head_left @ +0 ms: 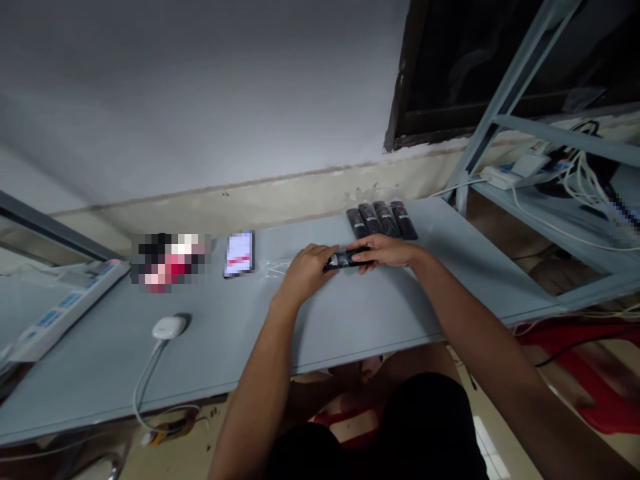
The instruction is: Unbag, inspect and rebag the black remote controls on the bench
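Both of my hands are closed around a slim black remote control [345, 259], which lies sideways just above the grey table [380, 313]. My left hand [311, 268] grips its left end, and my right hand [383, 252] pinches its right end between thumb and fingers. Parts of it are hidden by the fingers, and its middle looks glossy. Just beyond my right hand, several similar black remote controls [384, 220] lie side by side, some with a small white label. Clear plastic film [274, 269] lies to the left of my left hand.
A phone [239, 254] with a lit screen lies left of the film, beside a blurred-out patch. Nearer stands a white round device [169, 327] with a cable running over the front edge. Power strips [70, 307] lie at the left; a metal shelf frame [500, 127] with cables stands right.
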Tool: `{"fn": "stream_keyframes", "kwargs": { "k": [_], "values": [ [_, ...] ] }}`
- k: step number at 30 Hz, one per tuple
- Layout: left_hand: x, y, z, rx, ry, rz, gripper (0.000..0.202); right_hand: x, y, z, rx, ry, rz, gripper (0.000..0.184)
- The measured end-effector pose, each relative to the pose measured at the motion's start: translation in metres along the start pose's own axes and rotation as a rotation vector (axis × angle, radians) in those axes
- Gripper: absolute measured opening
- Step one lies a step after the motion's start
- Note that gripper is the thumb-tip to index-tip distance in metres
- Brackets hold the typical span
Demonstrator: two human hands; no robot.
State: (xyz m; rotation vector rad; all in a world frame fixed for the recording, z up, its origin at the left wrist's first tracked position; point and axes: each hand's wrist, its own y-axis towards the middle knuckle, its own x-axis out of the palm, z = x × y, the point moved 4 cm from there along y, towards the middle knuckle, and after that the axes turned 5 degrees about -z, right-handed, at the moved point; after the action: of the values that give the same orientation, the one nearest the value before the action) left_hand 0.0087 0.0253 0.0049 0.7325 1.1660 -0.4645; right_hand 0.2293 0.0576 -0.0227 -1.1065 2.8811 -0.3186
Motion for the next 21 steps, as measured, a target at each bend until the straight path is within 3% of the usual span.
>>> {"fn": "stream_keyframes", "kwargs": {
  "k": [3,10,17,21],
  "values": [
    [-0.002,-0.003,-0.009,-0.090,0.009,-0.029,0.058,-0.011,-0.003,-0.002,-0.035,-0.098,0.123,0.039],
    [-0.016,-0.010,-0.018,-0.281,-0.050,-0.037,0.045,-0.029,-0.007,-0.016,-0.363,-0.134,0.482,0.037],
    [-0.016,-0.012,-0.019,-0.355,-0.081,-0.061,0.044,-0.036,-0.005,-0.020,-0.635,0.142,0.742,0.051],
    [-0.011,-0.012,-0.014,-0.308,-0.157,-0.081,0.058,-0.024,-0.002,-0.024,-0.674,0.086,0.781,0.055]
  ]
}}
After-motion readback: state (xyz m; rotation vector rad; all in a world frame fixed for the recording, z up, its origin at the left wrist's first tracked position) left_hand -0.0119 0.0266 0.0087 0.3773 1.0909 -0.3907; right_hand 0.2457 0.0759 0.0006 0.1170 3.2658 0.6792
